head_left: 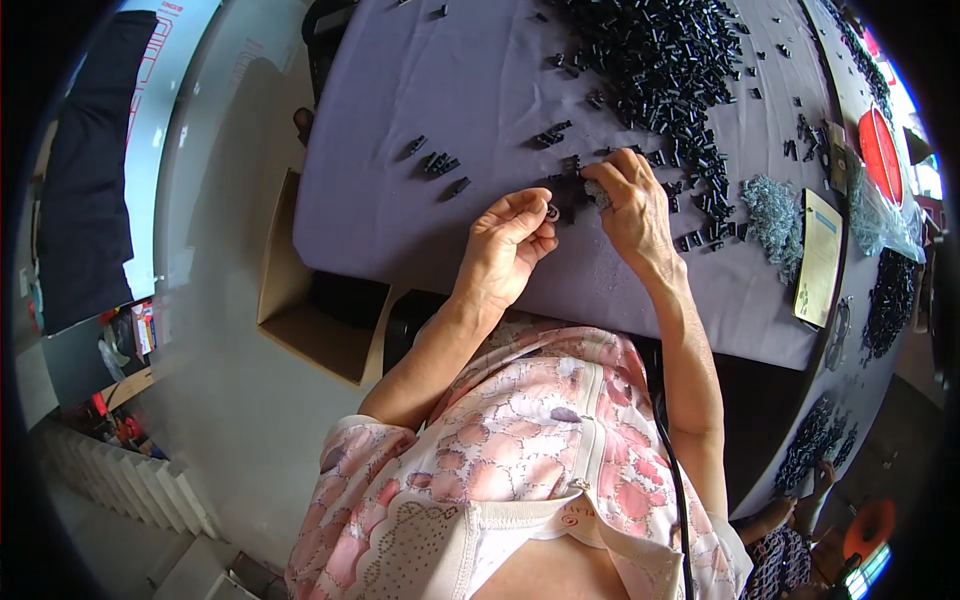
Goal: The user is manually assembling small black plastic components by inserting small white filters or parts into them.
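Close to the table's near edge, my left hand (498, 248) pinches a small black part (552, 213) with a pale round end between thumb and fingertips. Just to its right, my right hand (632, 212) is closed, palm down, around a clump of tiny clear-grey pieces (598, 193). What its fingertips touch is partly hidden. A large heap of small black cylindrical parts (670, 70) spreads beyond my right hand. Several similar black parts (440, 163) lie loosely grouped to the left.
A purple-grey cloth covers the table (380, 220). Right of my hands are a pile of clear-grey pieces (775, 225), a yellow card (819, 258) and a red basket (875, 150). An open cardboard box (275, 250) stands below the table's left edge. Another person (785, 545) sits at lower right.
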The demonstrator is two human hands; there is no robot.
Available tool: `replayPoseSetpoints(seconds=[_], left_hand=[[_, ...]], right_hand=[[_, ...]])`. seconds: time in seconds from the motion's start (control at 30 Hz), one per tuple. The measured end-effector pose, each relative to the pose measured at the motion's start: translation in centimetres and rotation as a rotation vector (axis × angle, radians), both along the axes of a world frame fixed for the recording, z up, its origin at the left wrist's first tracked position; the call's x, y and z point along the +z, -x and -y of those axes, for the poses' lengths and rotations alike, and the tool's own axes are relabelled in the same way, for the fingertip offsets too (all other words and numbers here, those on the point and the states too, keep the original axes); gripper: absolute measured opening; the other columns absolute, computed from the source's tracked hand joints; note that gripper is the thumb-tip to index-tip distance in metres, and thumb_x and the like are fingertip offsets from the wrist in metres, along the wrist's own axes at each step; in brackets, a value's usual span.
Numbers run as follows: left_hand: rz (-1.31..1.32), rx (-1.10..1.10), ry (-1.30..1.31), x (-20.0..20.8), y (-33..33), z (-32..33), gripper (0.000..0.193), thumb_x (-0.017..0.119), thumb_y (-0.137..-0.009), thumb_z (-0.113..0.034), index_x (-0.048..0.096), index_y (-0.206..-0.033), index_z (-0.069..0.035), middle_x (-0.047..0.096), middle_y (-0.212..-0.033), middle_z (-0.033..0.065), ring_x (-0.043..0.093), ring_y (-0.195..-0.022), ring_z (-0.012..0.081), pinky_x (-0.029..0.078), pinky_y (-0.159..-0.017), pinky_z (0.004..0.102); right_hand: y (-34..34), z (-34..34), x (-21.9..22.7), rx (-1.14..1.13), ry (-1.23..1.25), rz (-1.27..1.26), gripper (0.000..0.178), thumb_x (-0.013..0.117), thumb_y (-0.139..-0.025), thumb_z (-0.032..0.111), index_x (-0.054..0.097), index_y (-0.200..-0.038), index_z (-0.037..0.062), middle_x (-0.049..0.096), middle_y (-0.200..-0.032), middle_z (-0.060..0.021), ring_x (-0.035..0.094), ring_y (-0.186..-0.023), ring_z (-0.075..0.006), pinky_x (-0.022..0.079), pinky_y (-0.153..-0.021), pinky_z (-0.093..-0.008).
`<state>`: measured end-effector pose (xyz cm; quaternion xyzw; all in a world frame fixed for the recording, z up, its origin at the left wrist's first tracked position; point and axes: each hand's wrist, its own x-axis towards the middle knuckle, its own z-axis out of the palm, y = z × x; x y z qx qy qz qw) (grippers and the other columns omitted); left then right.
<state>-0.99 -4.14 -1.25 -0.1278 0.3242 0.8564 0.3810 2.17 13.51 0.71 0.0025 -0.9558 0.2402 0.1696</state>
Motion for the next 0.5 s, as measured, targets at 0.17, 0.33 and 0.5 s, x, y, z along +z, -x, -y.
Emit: replayPoseSetpoints(seconds=[0.17, 0.33, 0.5], left_hand=[[-0.014, 0.005, -0.006, 0.2, 0.1, -0.1, 0.012, 0.060, -0.087, -0.009, 0.062, -0.098, -0.004, 0.062, -0.082, 0.0055, 0.054, -0.068, 0.0112, 0.047, -0.066, 0.0265], [-0.057, -0.014, -0.005, 0.6, 0.0, -0.7, 0.013, 0.061, -0.086, -0.009, 0.063, -0.098, -0.005, 0.063, -0.082, 0.0045, 0.054, -0.068, 0.0103, 0.047, -0.066, 0.0258], [-0.078, -0.020, -0.002, 0.8, -0.3, -1.8, 0.012, 0.061, -0.086, -0.009, 0.062, -0.098, -0.004, 0.063, -0.083, 0.0040, 0.055, -0.069, 0.0101, 0.047, -0.066, 0.0251]], right_hand=[[-0.6, -0.5, 0.0, 0.037, 0.146, -0.111, 0.044, 0.045, -0.059, -0.017, 0.052, -0.098, 0.0013, 0.058, -0.094, -0.0118, 0.057, -0.090, -0.0283, 0.047, -0.078, -0.0348], [-3.2, 1.0, 0.3, -0.042, 0.951, 0.008, 0.042, 0.031, -0.067, -0.019, 0.051, -0.099, -0.0001, 0.062, -0.083, -0.0088, 0.059, -0.070, -0.0158, 0.049, -0.069, -0.0264], [-5.1, 2.0, 0.1, -0.093, 1.113, 0.126, 0.050, 0.032, -0.069, -0.021, 0.056, -0.108, -0.0004, 0.059, -0.091, -0.0045, 0.057, -0.075, -0.0106, 0.048, -0.071, -0.0228]])
